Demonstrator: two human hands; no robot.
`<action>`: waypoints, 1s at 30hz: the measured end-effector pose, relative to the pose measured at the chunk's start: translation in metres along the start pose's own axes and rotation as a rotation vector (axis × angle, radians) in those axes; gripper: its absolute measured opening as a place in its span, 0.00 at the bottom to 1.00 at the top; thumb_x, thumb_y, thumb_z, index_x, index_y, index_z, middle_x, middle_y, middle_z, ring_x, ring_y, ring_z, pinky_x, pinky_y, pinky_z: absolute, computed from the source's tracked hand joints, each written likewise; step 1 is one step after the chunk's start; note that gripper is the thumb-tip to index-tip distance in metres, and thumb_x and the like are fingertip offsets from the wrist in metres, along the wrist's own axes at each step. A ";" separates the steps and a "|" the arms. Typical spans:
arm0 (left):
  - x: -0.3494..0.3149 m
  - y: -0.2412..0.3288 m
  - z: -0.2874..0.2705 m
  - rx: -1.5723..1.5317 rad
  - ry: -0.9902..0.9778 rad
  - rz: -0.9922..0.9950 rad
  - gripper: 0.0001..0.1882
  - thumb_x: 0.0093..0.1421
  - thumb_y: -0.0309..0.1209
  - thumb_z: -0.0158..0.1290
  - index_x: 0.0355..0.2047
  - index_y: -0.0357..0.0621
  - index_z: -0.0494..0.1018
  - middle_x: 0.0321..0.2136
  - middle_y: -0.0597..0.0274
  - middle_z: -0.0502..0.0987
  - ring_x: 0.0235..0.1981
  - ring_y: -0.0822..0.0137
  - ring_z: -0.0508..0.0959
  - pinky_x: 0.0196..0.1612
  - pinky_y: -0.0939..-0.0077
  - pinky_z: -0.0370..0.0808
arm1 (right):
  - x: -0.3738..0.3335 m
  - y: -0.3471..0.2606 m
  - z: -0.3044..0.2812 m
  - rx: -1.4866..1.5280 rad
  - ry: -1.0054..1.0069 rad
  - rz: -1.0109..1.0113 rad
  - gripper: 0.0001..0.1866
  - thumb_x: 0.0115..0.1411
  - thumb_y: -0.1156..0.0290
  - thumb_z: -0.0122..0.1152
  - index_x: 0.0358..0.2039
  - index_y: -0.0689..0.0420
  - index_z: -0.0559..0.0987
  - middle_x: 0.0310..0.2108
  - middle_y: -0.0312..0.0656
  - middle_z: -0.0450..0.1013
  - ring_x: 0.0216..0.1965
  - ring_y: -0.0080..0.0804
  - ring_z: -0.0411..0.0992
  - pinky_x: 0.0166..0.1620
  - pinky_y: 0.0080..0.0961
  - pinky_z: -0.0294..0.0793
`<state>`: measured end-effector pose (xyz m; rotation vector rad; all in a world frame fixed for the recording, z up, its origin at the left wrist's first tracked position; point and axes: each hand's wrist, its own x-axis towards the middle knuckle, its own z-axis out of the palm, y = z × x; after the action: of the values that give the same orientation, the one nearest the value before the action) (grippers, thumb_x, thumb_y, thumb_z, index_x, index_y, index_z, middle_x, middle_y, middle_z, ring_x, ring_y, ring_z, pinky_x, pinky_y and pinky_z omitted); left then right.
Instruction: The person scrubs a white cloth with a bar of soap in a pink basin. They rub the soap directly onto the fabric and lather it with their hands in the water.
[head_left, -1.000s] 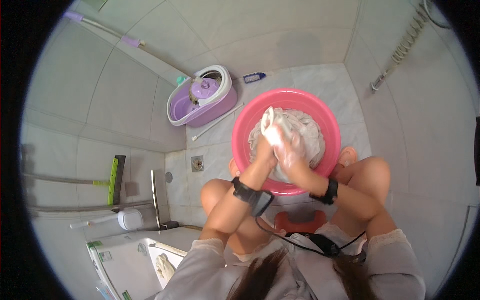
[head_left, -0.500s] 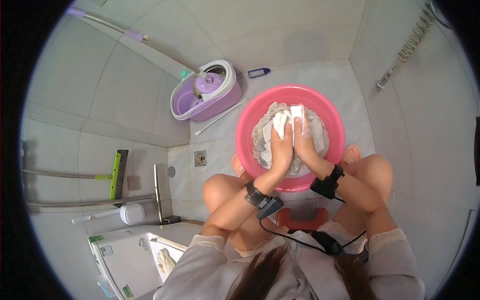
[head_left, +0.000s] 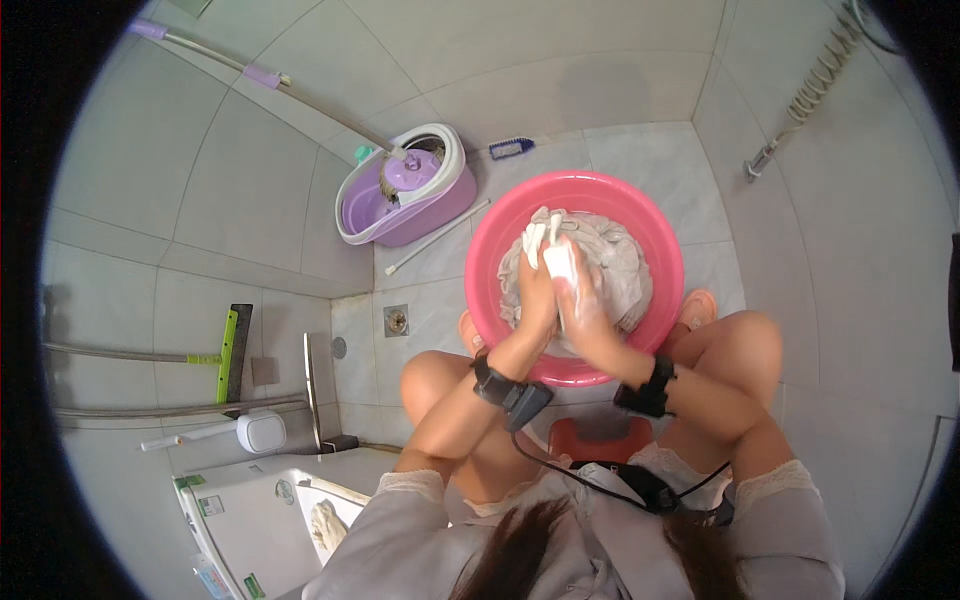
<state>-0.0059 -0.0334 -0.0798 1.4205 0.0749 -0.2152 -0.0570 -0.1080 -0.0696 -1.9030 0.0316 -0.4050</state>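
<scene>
A pink basin [head_left: 670, 300] on the floor between my feet holds wet whitish laundry [head_left: 620, 265]. Over it my left hand [head_left: 537, 300] is closed round a bunched white cloth [head_left: 534, 240], whose end sticks up past the fingers. My right hand [head_left: 590, 315] presses a white bar of soap [head_left: 561, 263] against that cloth from the right side. Whitish lather shows on the right fingers, which are slightly blurred. Both hands touch each other over the laundry.
Beyond the basin to the left stands a purple mop bucket [head_left: 440, 210] with a spin mop [head_left: 410, 172]. A blue brush [head_left: 511, 148] lies by the far wall. A floor drain [head_left: 396, 320], a green squeegee [head_left: 230, 350] and a white toilet brush holder [head_left: 262, 430] are at left. Under me sits a red stool [head_left: 590, 440].
My right hand has slid the soap back toward me along the cloth. Both hands have shifted a little to the left and nearer. The whole view has moved slightly.
</scene>
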 end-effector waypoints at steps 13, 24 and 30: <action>-0.017 0.012 0.028 0.237 0.027 0.231 0.19 0.63 0.34 0.38 0.49 0.35 0.62 0.40 0.59 0.70 0.40 0.70 0.69 0.43 0.76 0.66 | 0.023 0.021 -0.012 0.516 -0.014 0.349 0.27 0.58 0.71 0.46 0.59 0.58 0.55 0.48 0.57 0.62 0.48 0.49 0.63 0.50 0.40 0.60; -0.001 0.021 0.019 0.158 -0.014 0.068 0.18 0.62 0.32 0.39 0.50 0.37 0.63 0.42 0.57 0.70 0.44 0.69 0.68 0.48 0.77 0.64 | 0.013 0.019 0.001 0.202 0.123 0.128 0.27 0.60 0.70 0.44 0.58 0.62 0.53 0.50 0.56 0.61 0.49 0.47 0.62 0.53 0.38 0.57; -0.015 0.025 0.029 -0.085 0.019 0.008 0.16 0.63 0.34 0.39 0.46 0.36 0.64 0.37 0.59 0.72 0.38 0.71 0.71 0.42 0.78 0.68 | 0.027 0.012 -0.010 0.337 0.095 0.248 0.24 0.60 0.71 0.44 0.56 0.65 0.57 0.52 0.55 0.61 0.54 0.44 0.59 0.55 0.33 0.57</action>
<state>-0.0176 -0.0569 -0.0488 1.3377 0.0930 -0.1903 -0.0328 -0.1273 -0.0699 -1.5241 0.2451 -0.3092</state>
